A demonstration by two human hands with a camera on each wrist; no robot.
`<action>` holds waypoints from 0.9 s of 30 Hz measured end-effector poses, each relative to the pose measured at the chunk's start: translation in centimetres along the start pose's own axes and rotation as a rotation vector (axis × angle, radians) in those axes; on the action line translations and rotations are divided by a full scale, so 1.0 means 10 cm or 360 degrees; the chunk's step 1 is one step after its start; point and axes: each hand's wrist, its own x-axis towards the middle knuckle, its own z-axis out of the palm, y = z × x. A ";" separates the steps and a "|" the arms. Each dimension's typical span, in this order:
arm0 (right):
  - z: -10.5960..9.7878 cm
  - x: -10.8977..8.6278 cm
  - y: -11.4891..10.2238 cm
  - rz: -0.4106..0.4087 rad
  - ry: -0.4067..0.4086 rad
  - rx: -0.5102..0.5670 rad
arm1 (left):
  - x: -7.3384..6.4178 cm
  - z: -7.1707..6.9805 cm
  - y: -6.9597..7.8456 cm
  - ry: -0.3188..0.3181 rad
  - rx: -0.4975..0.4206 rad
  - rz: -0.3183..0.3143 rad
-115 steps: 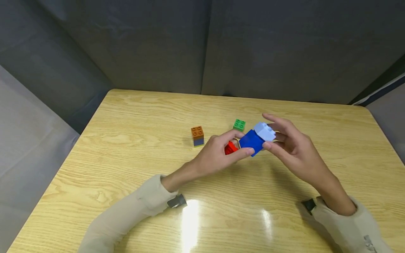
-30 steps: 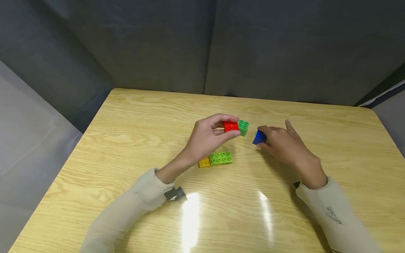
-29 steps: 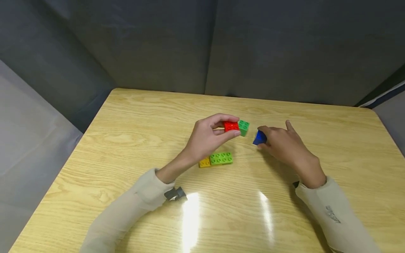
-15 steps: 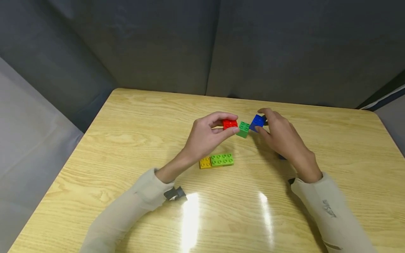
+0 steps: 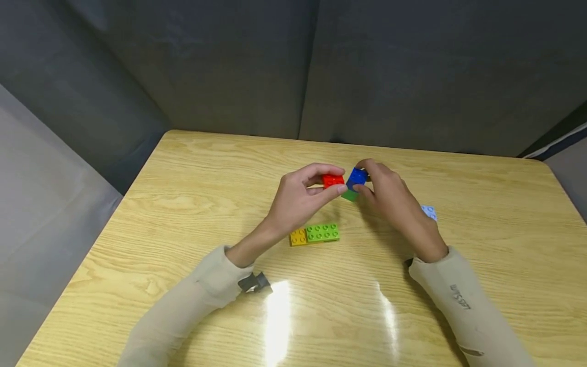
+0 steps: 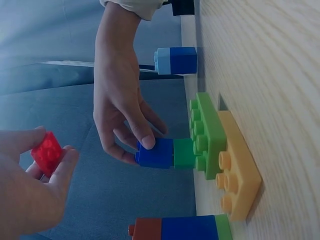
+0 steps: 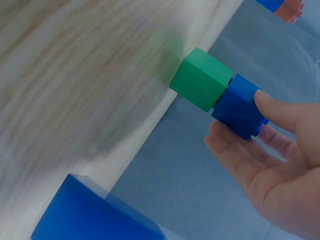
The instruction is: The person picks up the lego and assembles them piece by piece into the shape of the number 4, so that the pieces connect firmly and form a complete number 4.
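My left hand [image 5: 300, 196] pinches a red brick [image 5: 332, 180] between fingers and thumb, above the table. To its right, my right hand [image 5: 390, 199] grips a blue brick [image 5: 357, 177] at the top of a green brick [image 5: 349, 195] standing on the table. In the right wrist view the blue brick [image 7: 239, 106] sits slightly askew on the green brick [image 7: 201, 79], with a thin dark gap between them. Whether the studs are pressed in, I cannot tell. Nearer the person, a lime-green brick [image 5: 323, 233] lies on a yellow-orange brick [image 5: 298, 237].
A light blue brick [image 5: 429, 212] on a blue brick [image 6: 183, 60] stands to the right, partly behind the right wrist in the head view. A stack of brown, blue and lime bricks [image 6: 187, 228] shows in the left wrist view. Dark cloth [image 5: 293, 71] hangs behind the wooden table [image 5: 206, 168].
My right hand has raised the blue brick and carried it left onto the green brick, uncovering the light blue one. The left hand stays nearly still with the red brick over the last second.
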 end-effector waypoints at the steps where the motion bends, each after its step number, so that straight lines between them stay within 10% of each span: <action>1: 0.01 0.00 0.00 -0.0018 0.0012 -0.0020 | 0.00 0.00 0.00 0.0002 0.0003 0.0006; 27: 0.07 -0.02 0.04 -0.0101 0.0126 -0.0014 | 0.01 -0.01 0.00 0.0007 0.0048 0.0066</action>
